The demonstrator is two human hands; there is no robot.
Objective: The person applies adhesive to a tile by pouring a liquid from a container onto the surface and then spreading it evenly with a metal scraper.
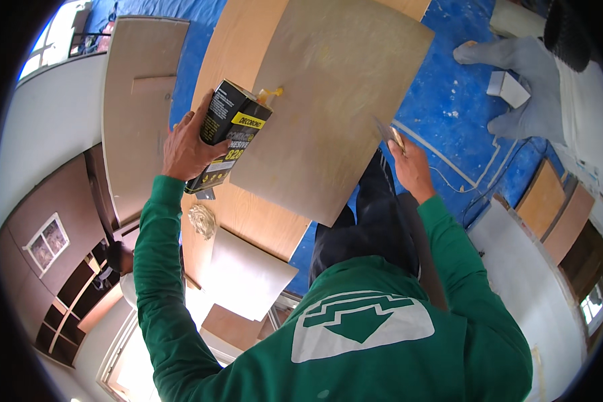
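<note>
My left hand [189,147] is wrapped round a black and yellow rectangular can [229,137], which is tilted over a grey-brown board [345,100]. Amber glue [269,95] shows at the can's top corner, over the board's left part. Between the fingers of my right hand [412,166] is a putty knife [384,130], its thin blade beside the board's right edge. Wet-looking streaks mark the board's surface. It lies on a light wood panel [264,216]. A crumpled cream-coloured wad [202,221] sits on the panel below the can.
Blue sheeting [442,100] covers the floor, with cables and a pale box [508,89] on it. A person in grey trousers [536,57] is at the upper right; another person [124,268] is at the left. Boards [141,107] stand left, and loose panels [543,201] lie right.
</note>
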